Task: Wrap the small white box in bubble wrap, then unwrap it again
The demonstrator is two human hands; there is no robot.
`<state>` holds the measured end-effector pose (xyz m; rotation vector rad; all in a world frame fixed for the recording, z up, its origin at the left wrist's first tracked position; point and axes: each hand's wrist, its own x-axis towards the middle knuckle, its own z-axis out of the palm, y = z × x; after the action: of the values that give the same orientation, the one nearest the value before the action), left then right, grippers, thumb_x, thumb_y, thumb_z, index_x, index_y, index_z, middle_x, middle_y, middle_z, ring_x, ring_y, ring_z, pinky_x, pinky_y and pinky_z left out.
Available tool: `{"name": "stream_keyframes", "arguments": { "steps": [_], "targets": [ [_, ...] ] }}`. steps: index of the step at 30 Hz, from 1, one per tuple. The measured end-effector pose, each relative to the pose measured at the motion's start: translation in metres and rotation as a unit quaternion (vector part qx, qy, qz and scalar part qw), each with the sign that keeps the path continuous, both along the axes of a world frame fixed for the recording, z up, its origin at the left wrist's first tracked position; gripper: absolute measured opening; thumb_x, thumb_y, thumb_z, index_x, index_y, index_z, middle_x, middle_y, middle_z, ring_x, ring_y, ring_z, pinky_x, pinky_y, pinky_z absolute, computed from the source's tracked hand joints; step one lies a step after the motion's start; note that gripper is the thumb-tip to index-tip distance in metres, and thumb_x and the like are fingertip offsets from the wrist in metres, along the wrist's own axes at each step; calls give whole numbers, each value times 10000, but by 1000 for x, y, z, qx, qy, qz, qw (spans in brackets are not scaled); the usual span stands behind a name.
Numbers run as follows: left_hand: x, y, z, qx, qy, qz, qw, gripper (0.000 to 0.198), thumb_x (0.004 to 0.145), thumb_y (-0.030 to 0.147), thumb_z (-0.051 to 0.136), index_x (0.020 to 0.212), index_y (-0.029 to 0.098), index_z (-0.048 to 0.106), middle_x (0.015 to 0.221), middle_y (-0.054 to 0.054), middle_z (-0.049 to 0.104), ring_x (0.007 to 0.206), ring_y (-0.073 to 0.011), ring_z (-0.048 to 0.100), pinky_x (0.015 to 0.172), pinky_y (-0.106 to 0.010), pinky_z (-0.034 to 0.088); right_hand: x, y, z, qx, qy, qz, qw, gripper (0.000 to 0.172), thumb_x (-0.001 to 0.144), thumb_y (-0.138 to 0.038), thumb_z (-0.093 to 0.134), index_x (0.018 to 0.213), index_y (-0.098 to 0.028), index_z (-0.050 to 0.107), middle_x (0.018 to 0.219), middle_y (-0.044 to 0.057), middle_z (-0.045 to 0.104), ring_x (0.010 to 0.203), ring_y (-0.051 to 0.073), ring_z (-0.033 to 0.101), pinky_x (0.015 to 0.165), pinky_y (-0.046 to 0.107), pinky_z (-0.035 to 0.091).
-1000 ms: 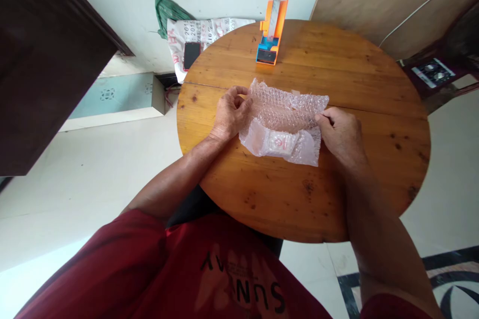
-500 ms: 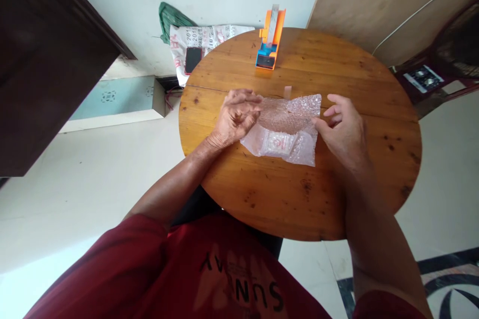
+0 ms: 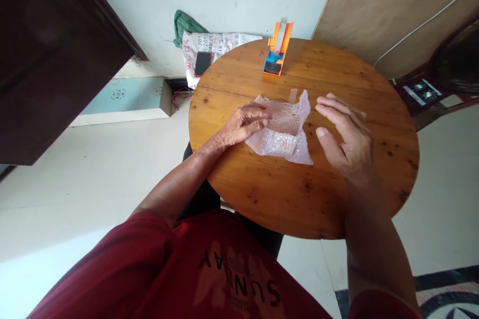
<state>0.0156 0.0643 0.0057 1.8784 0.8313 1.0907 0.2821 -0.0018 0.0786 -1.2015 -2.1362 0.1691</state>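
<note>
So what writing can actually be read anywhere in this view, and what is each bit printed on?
"SUNDAY": on the red shirt, upside down to the camera, with a fold across the middle letters.
White sack by the wall: red print with digits, too small to read.
Packet inside the bubble wrap: a reddish mark, blurred.
Papers on the dark seat at right: unreadable.
Orange tape dispenser: no text visible.

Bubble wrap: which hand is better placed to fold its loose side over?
Probably the right hand: it is open and free, just beside the raised right edge of the bubble wrap. The left hand lies on the wrap, pinning it to the table.
</note>
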Motion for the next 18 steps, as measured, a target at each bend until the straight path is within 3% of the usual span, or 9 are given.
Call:
{"name": "stream_keyframes", "arguments": {
  "steps": [5, 8, 13, 16, 18],
  "targets": [
    [0, -3, 6, -7, 6, -16, 1000, 438, 882, 601, 636, 955, 189, 765, 1067, -100, 728, 1056, -230, 662, 974, -392, 501, -22, -10, 5, -97, 16, 93, 991, 569, 967, -640, 351, 1427, -372, 551, 1473, 10, 579, 1423, 344, 454, 1211, 572, 263],
    [0, -4, 9, -9, 22, -14, 1000, 450, 886, 607, 625, 943, 183, 766, 1003, -96, 734, 991, -216, 663, 925, -361, 499, -23, -3, -3, -123, 10, 138, 983, 626, 983, -667, 280, 1449, -338, 538, 1443, 32, 610, 1344, 311, 540, 1214, 523, 251],
    [-2, -8, 14, -48, 43, 1, 998, 472, 888, 620, 609, 945, 181, 770, 981, -77, 739, 950, -210, 659, 862, -314, 485, -8, 4, -8, -174, -20, 25, 984, 538, 1018, -576, 290, 1348, -306, 616, 1106, 66, 761, 1088, 305, 649, 1022, 489, 412],
    [-3, -10, 13, -99, 19, 0, 995, 504, 863, 653, 622, 942, 175, 760, 913, -51, 736, 843, -193, 666, 745, -281, 483, -1, 3, -3, -212, -59, -36, 975, 470, 1033, -501, 303, 1048, -290, 723, 872, 58, 751, 857, 276, 661, 842, 418, 450],
    [-3, -10, 11, -129, -10, -4, 992, 505, 860, 657, 625, 935, 176, 757, 847, -34, 730, 791, -180, 668, 712, -272, 482, 3, 5, -1, -240, -72, -54, 966, 485, 1029, -496, 328, 817, -264, 697, 737, 48, 704, 728, 250, 629, 719, 378, 431]
  ]
}}
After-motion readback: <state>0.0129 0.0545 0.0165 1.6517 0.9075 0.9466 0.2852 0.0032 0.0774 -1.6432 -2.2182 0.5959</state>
